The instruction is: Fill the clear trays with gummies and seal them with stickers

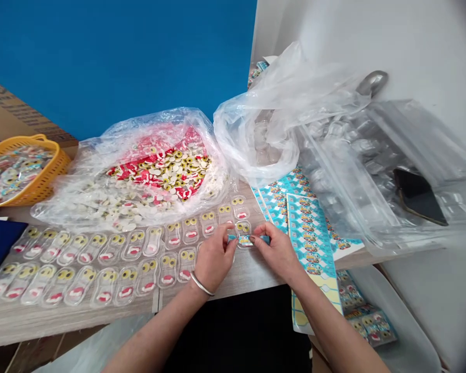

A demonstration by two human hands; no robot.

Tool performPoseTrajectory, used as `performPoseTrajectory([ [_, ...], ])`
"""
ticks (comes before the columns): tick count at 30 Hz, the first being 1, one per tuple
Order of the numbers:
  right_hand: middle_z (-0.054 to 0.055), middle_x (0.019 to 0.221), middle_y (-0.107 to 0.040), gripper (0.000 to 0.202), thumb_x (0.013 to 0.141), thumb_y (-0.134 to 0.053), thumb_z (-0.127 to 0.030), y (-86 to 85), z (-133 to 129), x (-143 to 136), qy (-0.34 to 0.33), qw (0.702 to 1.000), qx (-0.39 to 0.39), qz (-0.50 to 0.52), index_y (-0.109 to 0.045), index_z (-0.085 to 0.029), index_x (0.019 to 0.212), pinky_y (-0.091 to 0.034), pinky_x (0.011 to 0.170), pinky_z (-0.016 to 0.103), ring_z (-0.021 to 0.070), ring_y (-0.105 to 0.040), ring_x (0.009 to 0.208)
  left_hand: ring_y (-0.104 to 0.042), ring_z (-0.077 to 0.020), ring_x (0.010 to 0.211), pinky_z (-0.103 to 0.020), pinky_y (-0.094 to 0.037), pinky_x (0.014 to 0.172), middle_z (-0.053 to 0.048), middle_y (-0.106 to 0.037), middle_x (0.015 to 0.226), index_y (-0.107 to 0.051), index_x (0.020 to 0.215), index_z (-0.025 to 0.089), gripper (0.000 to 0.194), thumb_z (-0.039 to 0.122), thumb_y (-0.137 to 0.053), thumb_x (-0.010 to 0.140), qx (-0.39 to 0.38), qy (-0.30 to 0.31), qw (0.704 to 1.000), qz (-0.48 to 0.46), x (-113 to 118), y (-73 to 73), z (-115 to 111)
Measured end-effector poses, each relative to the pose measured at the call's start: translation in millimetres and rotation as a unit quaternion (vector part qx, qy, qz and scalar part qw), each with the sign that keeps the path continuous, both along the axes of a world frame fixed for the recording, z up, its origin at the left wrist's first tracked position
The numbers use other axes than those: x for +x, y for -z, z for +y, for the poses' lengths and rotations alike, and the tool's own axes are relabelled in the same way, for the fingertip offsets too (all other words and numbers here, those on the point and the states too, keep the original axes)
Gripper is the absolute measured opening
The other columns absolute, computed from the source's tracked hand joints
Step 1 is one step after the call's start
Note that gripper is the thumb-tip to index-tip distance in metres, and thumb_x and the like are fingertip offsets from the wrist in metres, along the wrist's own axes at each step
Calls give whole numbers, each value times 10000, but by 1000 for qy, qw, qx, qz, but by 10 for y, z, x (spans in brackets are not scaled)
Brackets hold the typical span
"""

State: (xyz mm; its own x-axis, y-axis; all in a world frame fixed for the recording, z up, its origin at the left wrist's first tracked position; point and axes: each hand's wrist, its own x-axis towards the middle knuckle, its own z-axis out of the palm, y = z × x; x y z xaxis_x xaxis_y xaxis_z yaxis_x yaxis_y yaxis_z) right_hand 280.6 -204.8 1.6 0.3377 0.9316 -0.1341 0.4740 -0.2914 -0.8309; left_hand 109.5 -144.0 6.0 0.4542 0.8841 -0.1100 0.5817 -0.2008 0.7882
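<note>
My left hand (216, 257), with a silver bangle at the wrist, pinches the left end of a small blue sticker (245, 240). The sticker's right end is between the fingers of my right hand (276, 250). It lies across a clear plastic case (243, 227) with yellow eye pieces at its top. To the left, two rows of similar cases (105, 286) hold yellow eyes and red-and-white mouth pieces. Blue sticker sheets (309, 233) lie beside and under my right forearm.
A clear bag (166, 171) of loose eye and mouth pieces lies behind the rows. An orange basket (42, 181) stands at the left. Bags of clear cases (349, 155) and a black phone (419, 196) are at the right. Packed cards (370, 326) sit below the table edge.
</note>
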Motion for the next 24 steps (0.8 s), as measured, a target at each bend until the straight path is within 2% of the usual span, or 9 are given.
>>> performPoseTrajectory([
  [2,-7,803,-672,75,825,-597,-296,39,88,34,-11,999,-10,-37,-595,-222,840,-423,703,298,181,-619,743,-621,-160,721,-275,-427,692,-20,-660,822,-620,988,213,149,235,-503,899,70,45,995,59,48,-7,42],
  [4,-5,815,-680,62,829,-593,-278,74,154,56,-21,998,-18,-60,-593,-222,856,-420,699,294,183,-626,744,-633,-175,784,-273,-423,687,-45,-677,904,-622,892,206,168,227,-459,923,105,77,985,109,91,-12,74],
  [10,13,858,-693,113,844,-584,-239,144,218,52,-43,993,-21,-108,-589,-210,954,-428,705,290,184,-642,764,-636,-199,803,-279,-415,623,-63,-667,935,-619,925,200,215,244,-411,958,140,102,959,226,163,5,87],
  [15,35,890,-703,223,846,-584,-179,170,244,23,-62,986,-43,-147,-573,-205,1068,-435,704,287,196,-664,796,-628,-218,850,-314,-452,725,-76,-653,933,-618,926,188,195,208,-426,954,180,144,934,271,187,69,79],
  [18,49,894,-708,196,848,-575,-151,164,273,13,-80,981,-61,-166,-579,-204,1036,-422,686,279,202,-665,799,-617,-237,879,-351,-461,777,-94,-647,939,-627,917,173,209,173,-421,946,195,169,921,292,219,58,107],
  [21,43,846,-702,119,852,-558,-139,153,202,21,-87,979,-73,-169,-572,-209,948,-400,655,265,201,-662,776,-603,-259,920,-381,-464,810,-110,-646,934,-635,897,153,194,117,-445,917,191,216,910,299,266,-22,88],
  [24,17,774,-683,125,833,-562,-133,156,-83,35,-82,980,-92,-159,-544,-218,923,-384,613,252,193,-657,713,-597,-258,913,-380,-471,799,-111,-644,926,-635,893,146,178,80,-469,887,166,273,901,293,296,-112,-76],
])
